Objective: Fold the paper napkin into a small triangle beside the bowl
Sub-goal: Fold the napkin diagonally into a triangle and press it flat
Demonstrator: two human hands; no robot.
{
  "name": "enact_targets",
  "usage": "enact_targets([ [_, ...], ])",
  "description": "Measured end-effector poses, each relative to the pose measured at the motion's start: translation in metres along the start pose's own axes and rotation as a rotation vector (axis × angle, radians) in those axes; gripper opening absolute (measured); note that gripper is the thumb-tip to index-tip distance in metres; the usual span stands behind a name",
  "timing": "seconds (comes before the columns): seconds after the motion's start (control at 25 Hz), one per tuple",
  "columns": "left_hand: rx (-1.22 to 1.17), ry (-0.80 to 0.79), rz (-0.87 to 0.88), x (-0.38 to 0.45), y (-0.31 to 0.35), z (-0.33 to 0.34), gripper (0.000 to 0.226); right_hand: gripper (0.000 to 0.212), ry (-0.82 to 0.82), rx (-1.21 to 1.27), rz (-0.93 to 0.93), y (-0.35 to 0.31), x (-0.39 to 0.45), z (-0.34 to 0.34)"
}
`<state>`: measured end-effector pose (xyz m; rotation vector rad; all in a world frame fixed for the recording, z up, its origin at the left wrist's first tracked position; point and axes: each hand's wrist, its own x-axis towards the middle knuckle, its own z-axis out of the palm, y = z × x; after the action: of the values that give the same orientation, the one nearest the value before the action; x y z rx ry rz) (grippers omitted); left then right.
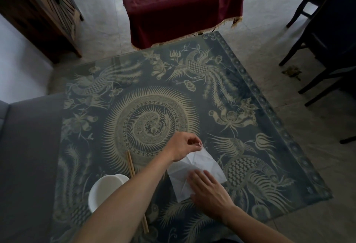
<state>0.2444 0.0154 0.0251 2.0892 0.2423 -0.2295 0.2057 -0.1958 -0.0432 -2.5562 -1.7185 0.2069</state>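
A white paper napkin (204, 163), creased and partly unfolded, lies on the patterned table (146, 111) to the right of a white bowl (104, 188). My left hand (185, 146) pinches the napkin's far corner between thumb and fingers and lifts it slightly. Flat on the napkin's near part rests my right hand (208, 188), fingers together, pressing it to the table. My left forearm crosses over the bowl's right rim and hides part of it.
A pair of wooden chopsticks (132, 165) lies between the bowl and the napkin, partly under my left arm. A grey sofa (28, 156) borders the table on the left. Beyond stand a maroon-draped table (179, 5), a wooden cabinet (42, 11) and dark chairs (327, 31).
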Motion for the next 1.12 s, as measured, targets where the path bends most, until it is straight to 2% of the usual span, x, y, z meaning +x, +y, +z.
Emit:
enact_targets([
  [0.16, -0.001, 0.035, 0.033, -0.028, -0.004, -0.002, 0.011, 0.050, 0.074, 0.021, -0.034, -0.001, -0.020, 0.012],
  [0.36, 0.153, 0.067, 0.044, -0.064, -0.016, 0.007, 0.010, 0.049, 0.093, 0.016, -0.049, 0.008, -0.034, 0.021],
  [0.76, 0.198, 0.138, 0.065, -0.110, -0.032, 0.043, 0.014, 0.052, 0.089, -0.033, 0.064, 0.018, -0.070, 0.026],
  [1.12, 0.388, 0.053, 0.030, -0.136, -0.052, 0.065, 0.016, 0.049, 0.156, 0.000, 0.168, 0.016, -0.077, 0.013],
])
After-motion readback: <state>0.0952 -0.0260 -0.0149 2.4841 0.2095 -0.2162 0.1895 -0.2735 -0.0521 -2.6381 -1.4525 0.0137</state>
